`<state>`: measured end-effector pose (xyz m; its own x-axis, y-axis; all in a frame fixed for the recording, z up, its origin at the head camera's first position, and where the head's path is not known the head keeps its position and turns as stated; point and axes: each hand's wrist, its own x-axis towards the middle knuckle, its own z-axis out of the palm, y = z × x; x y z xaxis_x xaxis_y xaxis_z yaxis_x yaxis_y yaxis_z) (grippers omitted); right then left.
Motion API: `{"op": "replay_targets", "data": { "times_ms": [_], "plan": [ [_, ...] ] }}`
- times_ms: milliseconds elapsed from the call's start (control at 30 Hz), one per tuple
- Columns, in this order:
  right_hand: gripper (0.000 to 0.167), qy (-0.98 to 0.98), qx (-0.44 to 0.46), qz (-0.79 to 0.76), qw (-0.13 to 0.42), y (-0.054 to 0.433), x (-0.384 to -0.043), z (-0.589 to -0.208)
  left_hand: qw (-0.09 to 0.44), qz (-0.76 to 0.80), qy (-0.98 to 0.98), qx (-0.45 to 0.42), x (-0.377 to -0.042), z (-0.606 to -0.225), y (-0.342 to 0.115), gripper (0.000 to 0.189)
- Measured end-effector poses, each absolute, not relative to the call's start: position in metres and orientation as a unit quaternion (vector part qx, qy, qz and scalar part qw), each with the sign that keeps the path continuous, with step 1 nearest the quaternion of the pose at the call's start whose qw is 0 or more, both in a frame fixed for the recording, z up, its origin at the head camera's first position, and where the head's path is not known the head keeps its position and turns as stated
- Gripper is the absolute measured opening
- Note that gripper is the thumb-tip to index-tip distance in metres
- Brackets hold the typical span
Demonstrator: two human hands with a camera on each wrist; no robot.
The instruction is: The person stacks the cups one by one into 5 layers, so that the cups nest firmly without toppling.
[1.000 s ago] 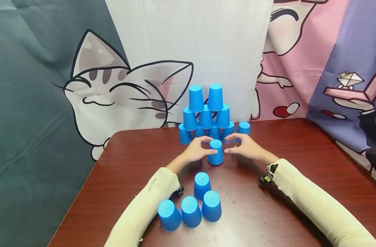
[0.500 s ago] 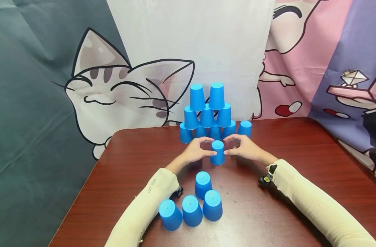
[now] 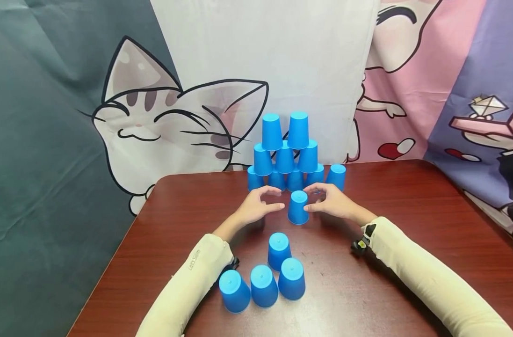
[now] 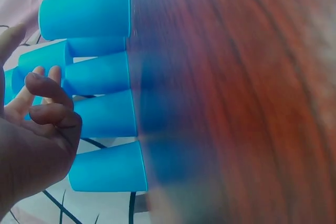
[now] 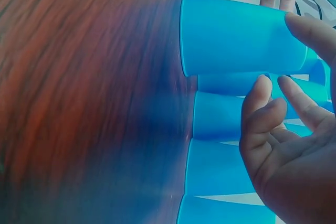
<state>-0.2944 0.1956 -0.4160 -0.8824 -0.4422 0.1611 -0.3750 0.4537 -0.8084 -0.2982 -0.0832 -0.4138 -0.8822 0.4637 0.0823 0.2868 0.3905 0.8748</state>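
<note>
Our left hand (image 3: 255,206) and right hand (image 3: 335,202) flank the lone cup (image 3: 297,210), loosely curved, gripping nothing; brushing forward, we could topple the stacked cups (image 3: 285,159).

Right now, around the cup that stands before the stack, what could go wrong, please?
The left grip is apart from the cup, so a push from the right grip alone might slide it. Both look close to the stack; a bump might topple it. The left sleeve runs beside a front cup and could knock it.
</note>
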Motion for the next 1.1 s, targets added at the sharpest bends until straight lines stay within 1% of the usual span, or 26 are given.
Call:
{"op": "replay_targets", "data": {
  "times_ms": [133, 333, 433, 600, 700, 833, 1100],
  "plan": [
    [0.051, 0.849, -0.243, -0.468, 0.039, 0.192, -0.294, -0.416, 0.101, 0.501, 0.823, 0.246, -0.296, -0.412, -0.088, 0.055],
    [0.050, 0.850, -0.241, -0.467, 0.038, 0.189, -0.293, -0.415, 0.133, 0.519, 0.788, 0.302, -0.293, -0.410, -0.096, 0.048],
    [0.049, 0.851, -0.241, -0.466, 0.034, 0.189, -0.293, -0.415, 0.158, 0.517, 0.770, 0.339, -0.293, -0.409, -0.099, 0.047],
    [0.048, 0.850, -0.253, -0.461, 0.026, 0.188, -0.293, -0.416, 0.215, 0.500, 0.748, 0.380, -0.291, -0.409, -0.105, 0.048],
    [0.046, 0.850, -0.255, -0.461, 0.018, 0.189, -0.294, -0.418, 0.245, 0.494, 0.736, 0.394, -0.291, -0.409, -0.108, 0.052],
    [0.045, 0.848, -0.255, -0.464, 0.016, 0.190, -0.294, -0.419, 0.271, 0.491, 0.717, 0.414, -0.290, -0.408, -0.108, 0.061],
    [0.046, 0.851, -0.245, -0.465, 0.015, 0.191, -0.294, -0.417, 0.299, 0.475, 0.692, 0.454, -0.289, -0.407, -0.109, 0.076]
  ]
}}
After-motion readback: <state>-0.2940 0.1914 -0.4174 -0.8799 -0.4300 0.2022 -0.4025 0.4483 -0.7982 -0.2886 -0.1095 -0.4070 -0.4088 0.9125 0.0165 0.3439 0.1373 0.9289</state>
